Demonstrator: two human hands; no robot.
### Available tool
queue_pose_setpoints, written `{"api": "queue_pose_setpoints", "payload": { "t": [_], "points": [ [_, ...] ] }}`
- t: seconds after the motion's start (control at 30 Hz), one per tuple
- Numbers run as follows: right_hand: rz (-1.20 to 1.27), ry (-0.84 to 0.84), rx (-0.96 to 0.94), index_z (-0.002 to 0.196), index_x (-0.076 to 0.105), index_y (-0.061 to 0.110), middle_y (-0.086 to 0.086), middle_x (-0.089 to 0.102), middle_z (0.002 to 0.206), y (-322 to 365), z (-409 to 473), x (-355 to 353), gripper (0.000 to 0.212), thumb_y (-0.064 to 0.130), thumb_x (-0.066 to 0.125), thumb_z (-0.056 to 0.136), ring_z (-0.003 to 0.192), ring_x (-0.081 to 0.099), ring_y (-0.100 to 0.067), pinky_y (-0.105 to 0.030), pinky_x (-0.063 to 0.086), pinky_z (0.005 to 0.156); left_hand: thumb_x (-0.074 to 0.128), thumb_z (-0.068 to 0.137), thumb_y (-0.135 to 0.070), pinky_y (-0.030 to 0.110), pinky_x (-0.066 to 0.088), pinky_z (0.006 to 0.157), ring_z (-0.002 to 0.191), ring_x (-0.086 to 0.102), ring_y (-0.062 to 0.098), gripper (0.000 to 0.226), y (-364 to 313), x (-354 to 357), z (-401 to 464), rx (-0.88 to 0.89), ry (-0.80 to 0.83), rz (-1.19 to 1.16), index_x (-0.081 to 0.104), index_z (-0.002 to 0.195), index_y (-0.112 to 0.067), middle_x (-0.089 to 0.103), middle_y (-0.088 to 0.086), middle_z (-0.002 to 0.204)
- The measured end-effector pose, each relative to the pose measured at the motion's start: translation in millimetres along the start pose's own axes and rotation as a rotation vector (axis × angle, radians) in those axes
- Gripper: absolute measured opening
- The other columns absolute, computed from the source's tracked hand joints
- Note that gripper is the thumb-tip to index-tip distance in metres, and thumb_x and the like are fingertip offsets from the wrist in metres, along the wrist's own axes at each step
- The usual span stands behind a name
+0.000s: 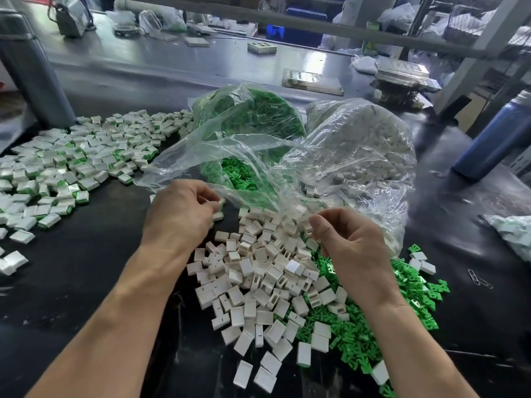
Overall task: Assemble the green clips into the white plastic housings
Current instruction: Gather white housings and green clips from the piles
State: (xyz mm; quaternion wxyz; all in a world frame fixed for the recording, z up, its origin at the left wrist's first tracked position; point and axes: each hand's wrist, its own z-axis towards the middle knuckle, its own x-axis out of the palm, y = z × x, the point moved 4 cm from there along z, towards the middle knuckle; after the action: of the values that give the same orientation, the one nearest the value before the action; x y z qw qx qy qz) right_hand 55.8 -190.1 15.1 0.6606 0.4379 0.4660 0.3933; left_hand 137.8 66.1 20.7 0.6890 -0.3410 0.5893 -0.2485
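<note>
- Head view: the left hand (184, 211) has its fingers curled round a small white part at the fingertips, just beside the clear bag's edge; whether a clip is already seated in it cannot be told.
- The right hand (344, 239) is loosely curled, thumb and forefinger brought together near the bag's crumpled mouth; whether it pinches plastic, a part or nothing is hidden.
- White housings (258, 282) lie in a loose heap on the dark table (86, 254) between the wrists; green clips (373, 326) spill under and to the right of them.
- Finished pieces (71, 168), white with green showing, spread at far left; more stock sits in the green bag (253, 116) and the white bag (367, 145) behind.
- Judged from their look, housings are light, rigid hollow boxes with smooth faces, apt to skid; best pinched across the two broad flat sides, open end left free.
- Clips look tiny, stiff and thin, probably springy at the prongs; take one by its body, prongs leading, and press straight in; skewed pressure could likely bend it.
- The bags are limp and slippery, likely to slump and spill.
</note>
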Motion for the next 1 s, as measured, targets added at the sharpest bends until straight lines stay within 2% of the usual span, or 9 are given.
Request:
{"api": "queue_pose_setpoints", "payload": {
  "t": [0.1,0.23,0.37,0.43,0.5,0.6,0.73,0.8,1.0],
  "points": [
    [-0.020,0.020,0.003,0.093,0.072,0.024,0.011,0.073,0.080,0,-1,0,0.005,0.026,0.070,0.098,0.067,0.065,0.000,-0.014,0.052,0.063,0.079,0.092,-0.023,0.030,0.058,0.070,0.075,0.068,0.009,0.009,8,-9,5,-0.024,-0.076,0.064,0.075,0.089,-0.030,0.073,-0.012,0.086],
    [-0.072,0.017,0.015,0.091,0.072,0.027,0.011,0.073,0.080,-3,1,-2,0.007,0.029,0.071,0.097,0.067,0.066,-0.002,-0.015,0.052,0.062,0.079,0.092,-0.020,0.026,0.049,0.063,0.078,0.067,0.014,0.015,15,-16,10,-0.026,-0.156,0.114,0.073,0.105,-0.025,0.073,-0.003,0.097],
    [-0.154,-0.005,0.036,0.087,0.071,0.029,0.008,0.072,0.081,-7,4,-7,0.011,0.033,0.071,0.097,0.069,0.066,-0.009,-0.026,0.057,0.064,0.080,0.091,-0.021,0.038,0.059,0.071,0.078,0.069,0.021,0.010,10,-16,8,-0.001,-0.187,0.153,0.070,0.093,-0.023,0.072,-0.003,0.086],
    [-0.198,-0.015,0.036,0.086,0.071,0.030,0.007,0.072,0.081,-9,5,-10,0.012,0.033,0.071,0.098,0.071,0.066,-0.009,-0.030,0.059,0.066,0.078,0.092,-0.025,0.041,0.061,0.070,0.073,0.069,0.019,0.010,8,-13,5,0.003,-0.149,0.171,0.069,0.087,-0.025,0.070,-0.006,0.078],
    [-0.238,-0.016,0.043,0.086,0.071,0.031,0.009,0.072,0.081,-10,5,-13,0.012,0.035,0.071,0.098,0.071,0.066,-0.007,-0.028,0.057,0.065,0.077,0.092,-0.028,0.038,0.061,0.069,0.071,0.068,0.016,0.012,7,-10,3,0.008,-0.111,0.204,0.069,0.084,-0.026,0.070,-0.009,0.075],
    [-0.306,-0.001,0.061,0.086,0.071,0.034,0.020,0.070,0.083,-12,6,-16,0.011,0.037,0.072,0.097,0.074,0.065,0.001,-0.019,0.049,0.064,0.078,0.092,-0.031,0.032,0.057,0.069,0.070,0.064,0.007,0.012,1,-4,-1,0.053,-0.071,0.208,0.070,0.084,-0.027,0.068,-0.013,0.075],
    [-0.417,0.006,0.107,0.088,0.072,0.035,0.016,0.069,0.083,-15,8,-22,0.008,0.037,0.073,0.096,0.079,0.065,-0.001,-0.017,0.047,0.068,0.077,0.092,-0.033,0.019,0.050,0.065,0.070,0.064,-0.003,0.011,-13,14,-17,0.150,0.073,0.088,0.070,0.083,-0.034,0.069,-0.018,0.077],
    [-0.469,0.007,0.121,0.087,0.073,0.036,0.018,0.067,0.084,-15,9,-26,0.008,0.037,0.074,0.095,0.079,0.062,0.001,-0.016,0.045,0.066,0.077,0.091,-0.035,0.014,0.049,0.064,0.067,0.066,-0.004,0.011,-18,23,-25,0.159,0.155,0.064,0.069,0.084,-0.036,0.070,-0.018,0.078],
    [-0.532,0.094,0.225,0.083,0.075,0.036,0.016,0.069,0.081,-18,10,-28,0.010,0.043,0.080,0.088,0.078,0.064,-0.002,-0.022,0.050,0.069,0.077,0.089,-0.041,0.015,0.051,0.064,0.069,0.066,-0.004,0.012,-21,33,-31,0.136,0.225,0.158,0.065,0.090,-0.037,0.070,-0.016,0.083]
  ]
}}
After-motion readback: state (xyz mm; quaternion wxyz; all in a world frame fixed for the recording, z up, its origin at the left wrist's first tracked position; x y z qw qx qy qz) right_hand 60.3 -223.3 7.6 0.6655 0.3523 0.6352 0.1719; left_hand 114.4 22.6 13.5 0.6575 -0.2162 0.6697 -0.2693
